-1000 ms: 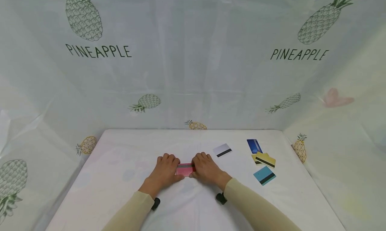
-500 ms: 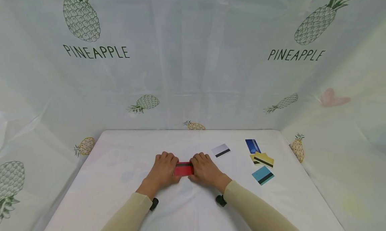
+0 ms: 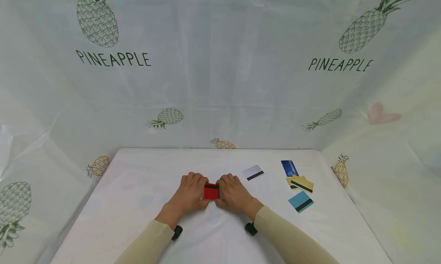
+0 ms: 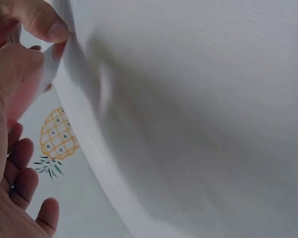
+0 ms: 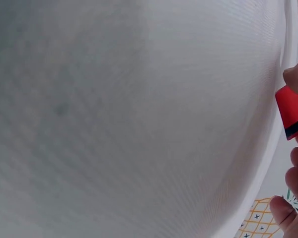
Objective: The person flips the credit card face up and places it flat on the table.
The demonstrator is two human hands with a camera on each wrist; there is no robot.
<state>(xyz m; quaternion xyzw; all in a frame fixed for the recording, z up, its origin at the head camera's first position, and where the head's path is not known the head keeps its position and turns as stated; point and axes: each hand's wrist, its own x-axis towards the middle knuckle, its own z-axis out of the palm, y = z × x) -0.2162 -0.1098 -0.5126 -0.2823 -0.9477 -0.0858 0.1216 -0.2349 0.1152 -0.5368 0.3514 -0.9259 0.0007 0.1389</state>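
A red card with a black magnetic stripe along its far edge is held between both hands in the head view. My left hand pinches its left end, thumb at the near edge and fingers at the far edge. The right hand grips the opposite end the same way. Fingers cover both ends of the card. The right wrist view catches part of the red card and its stripe at the right edge. In the left wrist view its face looks pinkish beside the thumb.
A white card lies right of the hands. Farther right are a blue card, two overlapping yellow cards and a teal card. The white-covered table meets a pineapple-print sheet behind.
The hands have come closer together, and less of the card shows between them. Its face looked pinkish with glare a second ago and is deep red now. The other cards lie unmoved.
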